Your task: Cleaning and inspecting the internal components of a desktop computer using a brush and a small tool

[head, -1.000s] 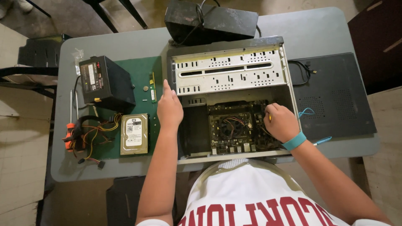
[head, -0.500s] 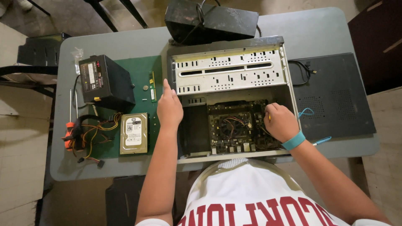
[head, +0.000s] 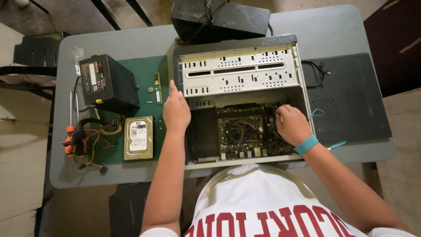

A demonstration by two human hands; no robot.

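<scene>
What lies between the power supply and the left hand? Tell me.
In the head view, a bare stretch of green mat with a small coin-like disc and a memory stick separates the power supply from the left hand.

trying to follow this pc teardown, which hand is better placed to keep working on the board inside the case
The right hand. It is already down inside the open computer case, closed on a thin yellow tool over the circuit board. The left hand lies flat on the case's left wall, seemingly steadying it.

One open computer case (head: 239, 70), one power supply (head: 107, 83), one hard drive (head: 138, 138), one screwdriver (head: 70, 131)
</scene>
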